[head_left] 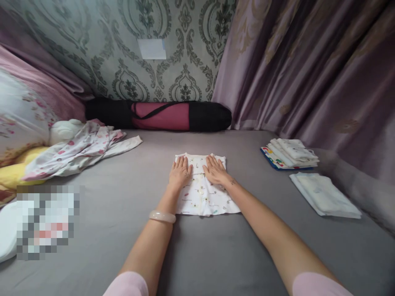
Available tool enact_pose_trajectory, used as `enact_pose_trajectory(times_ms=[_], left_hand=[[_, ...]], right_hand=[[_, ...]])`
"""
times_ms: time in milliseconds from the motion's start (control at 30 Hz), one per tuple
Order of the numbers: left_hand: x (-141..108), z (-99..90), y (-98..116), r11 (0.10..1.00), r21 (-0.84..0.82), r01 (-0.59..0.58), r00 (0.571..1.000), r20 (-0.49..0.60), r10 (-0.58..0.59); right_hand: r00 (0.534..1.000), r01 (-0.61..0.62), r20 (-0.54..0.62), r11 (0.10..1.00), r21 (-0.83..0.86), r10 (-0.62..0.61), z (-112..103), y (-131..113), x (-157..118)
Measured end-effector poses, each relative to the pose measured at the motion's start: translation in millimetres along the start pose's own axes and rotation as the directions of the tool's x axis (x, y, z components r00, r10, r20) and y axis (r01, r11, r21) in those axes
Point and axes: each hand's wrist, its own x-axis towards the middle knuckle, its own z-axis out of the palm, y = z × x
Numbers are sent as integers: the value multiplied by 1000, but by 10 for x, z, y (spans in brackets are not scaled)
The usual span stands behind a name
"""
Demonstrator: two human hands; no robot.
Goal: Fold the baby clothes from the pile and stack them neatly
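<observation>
A small white garment [200, 201] with tiny printed figures lies flat on the grey bed sheet [123, 213], its sides folded in. On its upper left part my left hand [180, 172] rests palm down, fingers stretched forward. My right hand [215, 169] lies flat on the upper right part, fingers also extended. Neither hand grips the cloth. A pale bangle [162, 216] circles my left wrist.
At the right are a stack of folded cloths [291, 152] and a folded pale cloth [325, 194]. Crumpled printed clothing [83, 148] lies at the left, near a yellow item [31, 156]. A black and maroon long bag [163, 116] lies along the wall.
</observation>
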Motion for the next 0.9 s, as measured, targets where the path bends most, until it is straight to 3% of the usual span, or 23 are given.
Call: enact_pose_trajectory(times_ms=[267,467,600,767,900], left_hand=[[0,-29,-21,1000,14,-20,998,53,19],[59,-100,-51,1000,3,-26,988,149,25],[54,-162,-178,994,-6,-112,979,168,112],[-224,-367,-364,993,-36,-113,980,160,118],[-595,-476,-494,992,-42,-122,989,79,125]], right_hand=[[999,-47,3,996,-76,48,-56,289,-104],[987,4,-163,996,-89,-18,-61,281,-104],[999,-13,-53,999,-43,11,8,291,-64],[999,-5,-38,1000,-26,4,-61,218,-54],[988,136,-75,991,12,-135,-64,-57,-59]])
